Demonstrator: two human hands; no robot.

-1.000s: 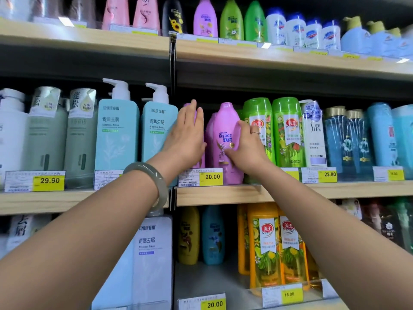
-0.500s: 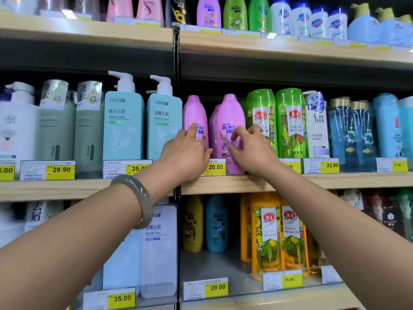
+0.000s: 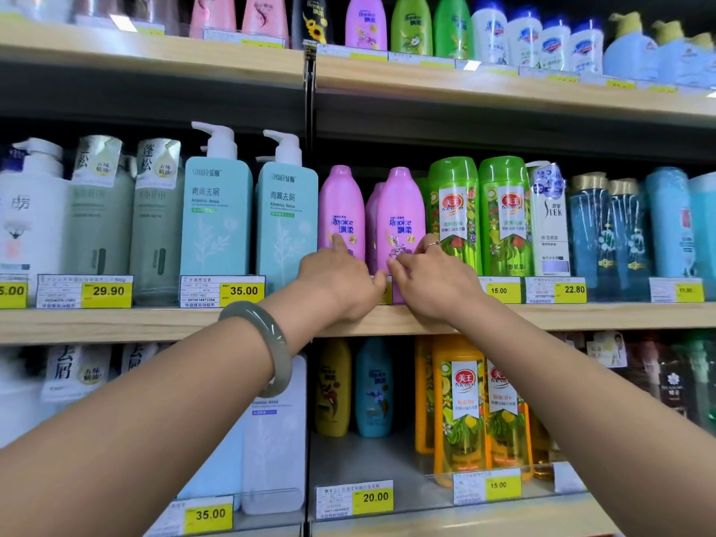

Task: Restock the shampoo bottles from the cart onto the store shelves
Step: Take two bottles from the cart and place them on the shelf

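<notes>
your left hand point(image 3: 341, 282) lays its index finger, stretched upward, on the lower front of the left pink shampoo bottle point(image 3: 341, 203). its other fingers look tucked in and grip nothing i can see. your right hand point(image 3: 438, 282) bunches its fingertips against the lower label of the right pink shampoo bottle point(image 3: 401, 203). i cannot tell whether it pinches or only nudges.

both bottles stand upright on the shelf point(image 3: 581, 315), just beyond your hands, so this looks like the facing-up step, squaring labels to the front. next you would likely ease both hands off without tipping anything, then fetch more stock. the cart is out of view.

a third pink bottle point(image 3: 372, 211) stands behind, between the two. green bottles point(image 3: 453, 211) crowd just right of your right hand and teal pump bottles point(image 3: 286, 219) just left of your left hand, so there is little room sideways.
</notes>
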